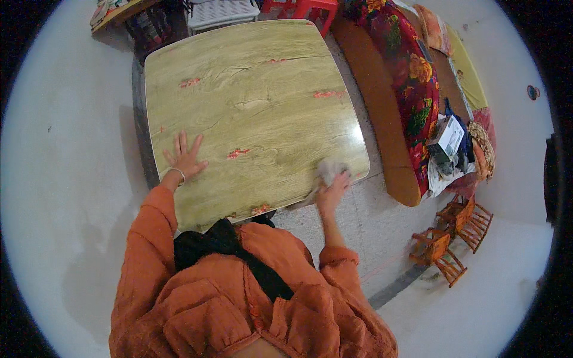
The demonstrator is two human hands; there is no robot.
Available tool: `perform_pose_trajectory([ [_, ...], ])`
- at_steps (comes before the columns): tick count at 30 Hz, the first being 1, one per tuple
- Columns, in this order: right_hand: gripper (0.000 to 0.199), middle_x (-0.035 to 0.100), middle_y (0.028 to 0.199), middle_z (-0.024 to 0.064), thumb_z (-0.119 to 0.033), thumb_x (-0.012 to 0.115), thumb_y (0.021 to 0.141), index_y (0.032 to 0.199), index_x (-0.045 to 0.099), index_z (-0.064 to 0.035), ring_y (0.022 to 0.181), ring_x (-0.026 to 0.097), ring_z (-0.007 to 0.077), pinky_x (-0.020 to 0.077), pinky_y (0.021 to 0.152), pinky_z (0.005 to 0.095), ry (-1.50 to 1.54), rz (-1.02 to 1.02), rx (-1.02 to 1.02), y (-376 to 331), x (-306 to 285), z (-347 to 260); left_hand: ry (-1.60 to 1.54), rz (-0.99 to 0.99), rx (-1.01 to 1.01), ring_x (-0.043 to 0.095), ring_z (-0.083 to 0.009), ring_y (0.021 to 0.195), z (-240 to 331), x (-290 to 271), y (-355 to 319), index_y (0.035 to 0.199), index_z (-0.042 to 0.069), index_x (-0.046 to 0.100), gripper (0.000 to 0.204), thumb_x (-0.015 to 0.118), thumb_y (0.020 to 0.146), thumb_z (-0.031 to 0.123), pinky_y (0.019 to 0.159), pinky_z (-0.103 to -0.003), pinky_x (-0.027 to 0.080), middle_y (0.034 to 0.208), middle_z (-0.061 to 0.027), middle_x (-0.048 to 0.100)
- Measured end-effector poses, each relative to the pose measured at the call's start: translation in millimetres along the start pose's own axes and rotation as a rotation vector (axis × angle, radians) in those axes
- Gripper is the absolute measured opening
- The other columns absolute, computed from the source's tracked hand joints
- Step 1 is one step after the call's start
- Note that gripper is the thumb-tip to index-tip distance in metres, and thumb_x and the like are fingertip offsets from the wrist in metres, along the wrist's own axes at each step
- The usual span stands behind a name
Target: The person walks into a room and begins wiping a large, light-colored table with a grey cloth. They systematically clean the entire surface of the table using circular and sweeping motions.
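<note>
A low table [262, 77] with a yellow-green wood-grain top and small red marks fills the upper middle of the head view. My left hand [184, 156] lies flat on its near left part, fingers spread, a bracelet on the wrist. At the near right corner of the table, my right hand [331, 191] presses a pale crumpled cloth [329, 169] against the top. Both arms wear orange sleeves.
A sofa [382, 119] with a red floral cover runs along the table's right side, with a small box [449, 137] and clothes on it. Two small orange wooden chairs [456, 230] stand at lower right. Red stools [301, 9] and a white crate [221, 12] sit beyond the table.
</note>
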State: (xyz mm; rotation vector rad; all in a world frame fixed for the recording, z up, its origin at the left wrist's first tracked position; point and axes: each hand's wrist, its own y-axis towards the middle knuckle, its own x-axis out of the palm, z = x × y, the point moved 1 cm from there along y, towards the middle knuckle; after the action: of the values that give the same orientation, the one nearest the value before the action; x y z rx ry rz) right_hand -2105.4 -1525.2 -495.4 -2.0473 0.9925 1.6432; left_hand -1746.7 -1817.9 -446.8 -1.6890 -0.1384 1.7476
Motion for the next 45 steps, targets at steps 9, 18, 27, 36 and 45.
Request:
perform_pose_trajectory([
  [9,0.064,0.031,0.141,0.0247,-0.019,0.064,0.079,0.135,0.036,-0.0023,0.130,0.022,0.0475,0.0128,0.107,0.0554,0.152,0.189,0.080,50.0,7.3,30.4,-0.047,-0.035,0.000,-0.026,-0.0340,0.135,-0.3,1.5,-0.4,0.145,0.036,0.003,0.091,0.060,0.076,0.055,0.095,-0.072,-0.008,0.149,-0.0139,-0.025],
  [18,0.084,0.026,0.146,0.0194,-0.007,0.066,0.062,0.138,0.031,-0.0057,0.134,0.017,0.0436,0.0106,0.110,0.0534,0.239,-0.232,-0.278,-21.9,-18.1,-63.7,-0.036,-0.019,-0.012,-0.025,-0.0338,0.136,0.5,0.3,1.3,0.145,0.037,0.003,0.094,0.063,0.074,0.051,0.095,-0.071,-0.007,0.148,-0.0136,-0.026],
  [27,0.075,0.030,0.144,0.0191,-0.023,0.067,0.070,0.136,0.036,-0.0034,0.132,0.017,0.0479,0.0116,0.107,0.0575,0.197,0.145,0.091,83.1,14.5,-3.8,-0.001,-0.039,0.000,-0.024,-0.0341,0.136,0.6,6.1,2.3,0.145,0.036,0.002,0.092,0.061,0.077,0.051,0.096,-0.071,-0.006,0.149,-0.0133,-0.025],
  [36,0.080,0.033,0.142,0.0196,-0.007,0.063,0.062,0.137,0.035,-0.0083,0.133,0.022,0.0448,0.0120,0.108,0.0552,0.260,-0.239,-0.271,-18.8,-20.7,-82.4,0.013,-0.040,-0.027,-0.023,-0.0335,0.137,4.9,-5.4,-1.4,0.145,0.036,0.002,0.092,0.060,0.076,0.053,0.096,-0.071,-0.005,0.148,-0.0131,-0.025],
  [45,0.067,0.036,0.140,0.0195,-0.024,0.062,0.081,0.137,0.032,-0.0028,0.132,0.023,0.0441,0.0103,0.107,0.0571,0.089,0.128,0.216,153.1,6.4,24.3,-0.013,-0.028,0.029,-0.023,-0.0337,0.136,-6.5,6.0,3.9,0.146,0.035,0.002,0.093,0.060,0.076,0.054,0.095,-0.072,-0.006,0.148,-0.0145,-0.025],
])
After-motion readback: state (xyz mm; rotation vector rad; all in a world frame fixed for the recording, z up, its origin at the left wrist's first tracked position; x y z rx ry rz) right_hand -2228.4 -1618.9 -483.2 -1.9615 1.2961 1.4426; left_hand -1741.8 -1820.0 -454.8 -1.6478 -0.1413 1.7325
